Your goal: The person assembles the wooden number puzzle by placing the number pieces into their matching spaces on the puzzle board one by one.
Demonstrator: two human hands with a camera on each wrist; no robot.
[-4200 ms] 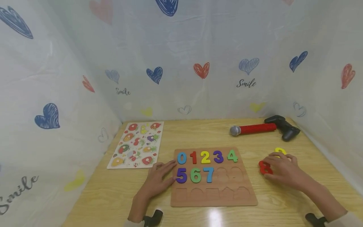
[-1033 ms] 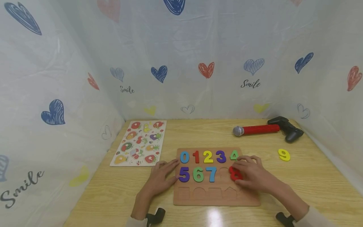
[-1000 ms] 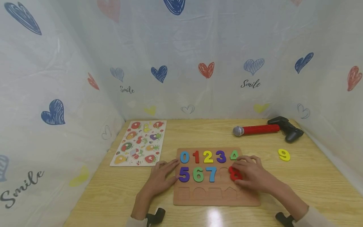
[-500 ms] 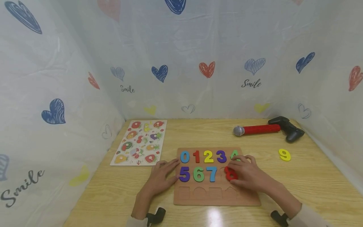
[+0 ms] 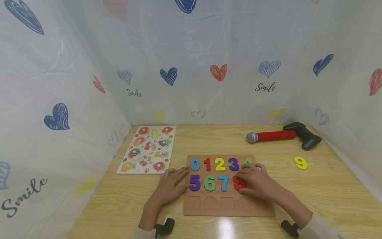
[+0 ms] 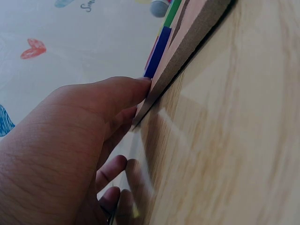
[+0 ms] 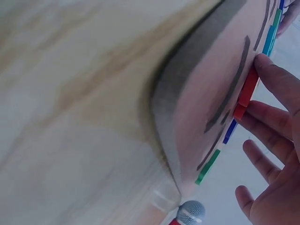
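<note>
My right hand (image 5: 259,183) pinches a red number 8 (image 5: 238,183) between thumb and fingers at the second row of a wooden number board (image 5: 226,209). In the right wrist view, the red 8 (image 7: 249,87) sits at the board's surface under the fingertips; whether it lies fully in its recess I cannot tell. My left hand (image 5: 171,186) rests with extended fingers against the board's left edge, its thumb beside the purple 5 (image 5: 195,183). The left wrist view has that thumb touching the board edge (image 6: 187,56). A yellow 9 (image 5: 300,163) lies on the table to the right.
Coloured numbers 0 to 7 stand in the board's upper rows; its bottom row shows bare shape outlines. A fruit puzzle board (image 5: 149,149) lies at the back left. A red microphone (image 5: 273,136) and a black game controller (image 5: 302,135) lie at the back right.
My right hand picked the red 8 off the table by the yellow 9, carried it left to the board, then slid it further left beside the 7. The left hand has stayed at the board's edge.
</note>
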